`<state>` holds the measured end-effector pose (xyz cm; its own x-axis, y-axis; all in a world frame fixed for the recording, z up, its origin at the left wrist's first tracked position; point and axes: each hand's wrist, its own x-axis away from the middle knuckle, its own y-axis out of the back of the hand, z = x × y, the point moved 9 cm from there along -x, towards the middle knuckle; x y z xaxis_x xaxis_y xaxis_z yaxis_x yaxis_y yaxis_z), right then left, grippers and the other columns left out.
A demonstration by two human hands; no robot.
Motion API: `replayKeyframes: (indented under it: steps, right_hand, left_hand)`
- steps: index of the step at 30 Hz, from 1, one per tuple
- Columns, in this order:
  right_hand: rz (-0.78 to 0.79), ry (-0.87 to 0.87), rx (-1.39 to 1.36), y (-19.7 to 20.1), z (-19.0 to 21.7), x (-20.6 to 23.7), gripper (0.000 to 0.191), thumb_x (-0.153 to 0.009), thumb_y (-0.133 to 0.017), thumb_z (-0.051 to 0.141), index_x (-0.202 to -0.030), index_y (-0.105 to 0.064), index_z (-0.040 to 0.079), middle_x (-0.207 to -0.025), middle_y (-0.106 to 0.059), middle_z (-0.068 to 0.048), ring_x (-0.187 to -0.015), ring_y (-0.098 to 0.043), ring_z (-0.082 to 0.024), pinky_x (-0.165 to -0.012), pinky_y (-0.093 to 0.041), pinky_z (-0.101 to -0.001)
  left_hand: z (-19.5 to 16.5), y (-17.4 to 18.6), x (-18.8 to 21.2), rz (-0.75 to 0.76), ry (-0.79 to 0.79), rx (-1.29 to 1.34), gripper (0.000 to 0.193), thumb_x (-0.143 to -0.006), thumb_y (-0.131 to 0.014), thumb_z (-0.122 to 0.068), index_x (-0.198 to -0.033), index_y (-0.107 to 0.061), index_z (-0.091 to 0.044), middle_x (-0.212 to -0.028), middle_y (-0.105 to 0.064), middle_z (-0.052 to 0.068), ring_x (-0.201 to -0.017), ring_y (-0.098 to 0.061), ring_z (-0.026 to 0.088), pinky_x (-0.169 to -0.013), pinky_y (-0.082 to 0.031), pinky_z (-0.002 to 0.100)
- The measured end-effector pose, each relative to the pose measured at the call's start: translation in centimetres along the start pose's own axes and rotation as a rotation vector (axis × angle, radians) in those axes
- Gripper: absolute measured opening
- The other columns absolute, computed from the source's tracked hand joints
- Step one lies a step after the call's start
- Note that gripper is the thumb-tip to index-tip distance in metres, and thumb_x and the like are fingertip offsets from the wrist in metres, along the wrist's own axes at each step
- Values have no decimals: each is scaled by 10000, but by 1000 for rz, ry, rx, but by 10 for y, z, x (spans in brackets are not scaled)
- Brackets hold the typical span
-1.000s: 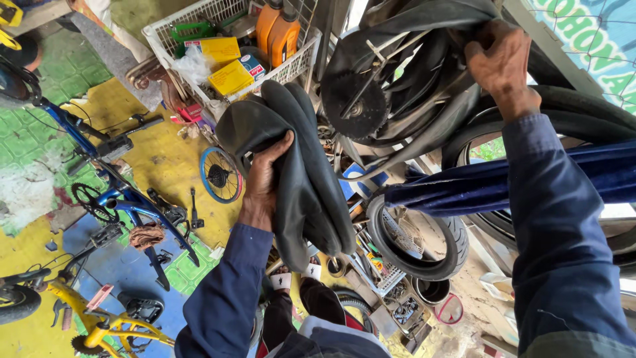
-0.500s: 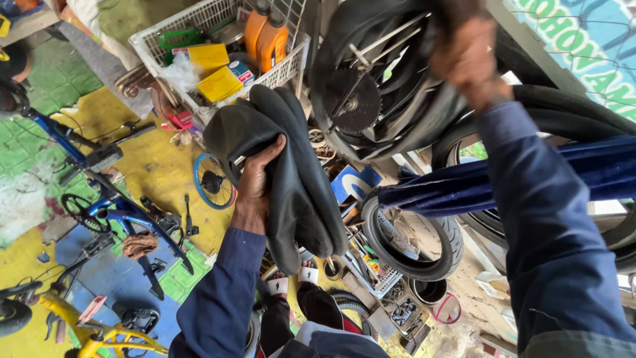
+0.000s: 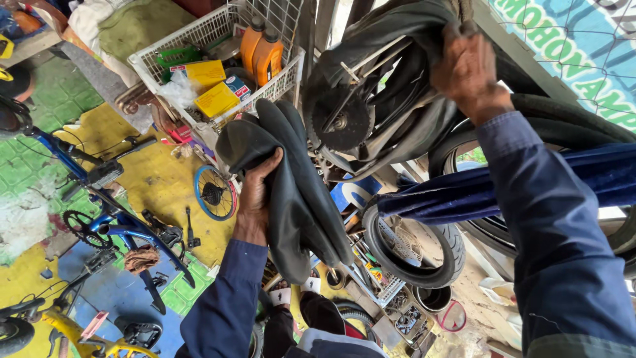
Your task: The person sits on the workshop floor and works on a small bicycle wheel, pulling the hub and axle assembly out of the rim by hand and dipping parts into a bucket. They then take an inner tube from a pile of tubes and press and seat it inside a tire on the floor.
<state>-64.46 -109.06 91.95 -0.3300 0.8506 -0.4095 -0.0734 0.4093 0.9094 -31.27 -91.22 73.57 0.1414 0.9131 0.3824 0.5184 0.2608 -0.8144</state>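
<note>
**Two-Hand Hold: Folded Tube Below, Hung Rubber Above**

Fingers (image 3: 265, 174) of the left hand (image 3: 255, 202) are clenched around a folded black inner tube (image 3: 298, 192), thumb on the near face, the rest wrapped behind. The fold is gripped near its top, so the loose loops hang downward from the hand and stay bundled rather than spreading.

Left of that hand, a blue bicycle frame (image 3: 99, 212) lies on the painted floor (image 3: 159, 179) beside a small blue-rimmed wheel (image 3: 215, 193). A white wire basket (image 3: 199, 33) above holds orange bottles (image 3: 260, 50) and yellow boxes (image 3: 209, 86), kept off the floor.

Moving right, a sprocket wheel (image 3: 339, 122) sits in a hanging cluster of black tubes and tyres (image 3: 397, 40). The right hand (image 3: 467, 66) is raised into that cluster, fingers closed on the black rubber at its top; the arm is extended because the stock hangs high. A blue folded umbrella (image 3: 503, 185) crosses beneath that arm, above a small tyre (image 3: 414, 248).
</note>
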Motion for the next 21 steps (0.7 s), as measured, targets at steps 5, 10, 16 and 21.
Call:
replayKeyframes:
  steps: [5,10,16,21]
  right_hand:
    - [-238,40,120,13,-33,-7,189,-905,-743,97,-1053,-674,1,-1076,-642,-246,-979,-661,-460,-781,-549,-515]
    - [-208,1,67,7,-48,-2,224,-838,-622,-61,-1054,-650,-5,-1121,-627,-223,-1078,-634,-427,-852,-529,-512]
    - [-212,46,-62,12,-24,4,194,-801,-694,-23,-983,-626,-19,-1188,-599,-284,-1046,-593,-491,-808,-512,-541]
    - [-146,-54,-187,-3,-15,5,278,-905,-666,-16,-1161,-558,-16,-1157,-610,-267,-1084,-583,-500,-874,-482,-585]
  left_hand:
    - [-10,3,6,-24,-6,-9,425,-830,-825,-204,-1197,-694,-36,-1091,-729,72,-944,-701,203,-867,-573,364]
    - [-14,3,11,-24,15,9,416,-833,-821,-196,-1189,-699,-19,-1081,-733,75,-932,-701,205,-851,-577,362]
    - [-15,-4,8,4,-4,-9,421,-833,-824,-182,-1193,-695,-5,-1108,-717,98,-953,-697,219,-869,-576,367]
    - [-12,-7,3,0,-8,-15,428,-827,-822,-184,-1197,-690,-14,-1111,-713,89,-959,-698,213,-874,-579,371]
